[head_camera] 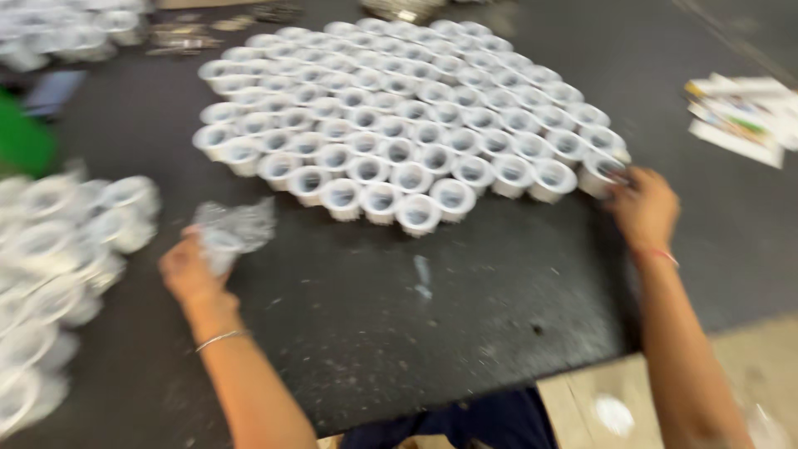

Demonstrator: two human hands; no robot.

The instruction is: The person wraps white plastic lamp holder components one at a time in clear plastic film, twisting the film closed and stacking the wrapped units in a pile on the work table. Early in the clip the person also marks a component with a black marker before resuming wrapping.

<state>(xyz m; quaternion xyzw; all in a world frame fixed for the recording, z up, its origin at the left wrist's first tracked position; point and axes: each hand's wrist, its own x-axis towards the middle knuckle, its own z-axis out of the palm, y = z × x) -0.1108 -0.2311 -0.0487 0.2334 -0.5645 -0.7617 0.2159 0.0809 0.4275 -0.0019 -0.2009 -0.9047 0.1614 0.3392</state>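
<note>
On the dark surface (pixel 399 316), the left hand (pixel 189 270) grips a white plastic ring housing wrapped in crinkled clear film (pixel 231 233) (blurred). The right hand (pixel 644 208) pinches the outermost white ring housing (pixel 600 170) of the packed cluster of white ring housings (pixel 399 116).

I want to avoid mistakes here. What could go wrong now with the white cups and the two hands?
1. The right hand touches the end cup of the packed cluster of white cups; a push might shift the neighbouring rows.
2. The left hand holds a crinkled clear wrapper near the cluster's front edge, so it could brush those cups.
3. The loose pile of cups at the left might slide.
</note>
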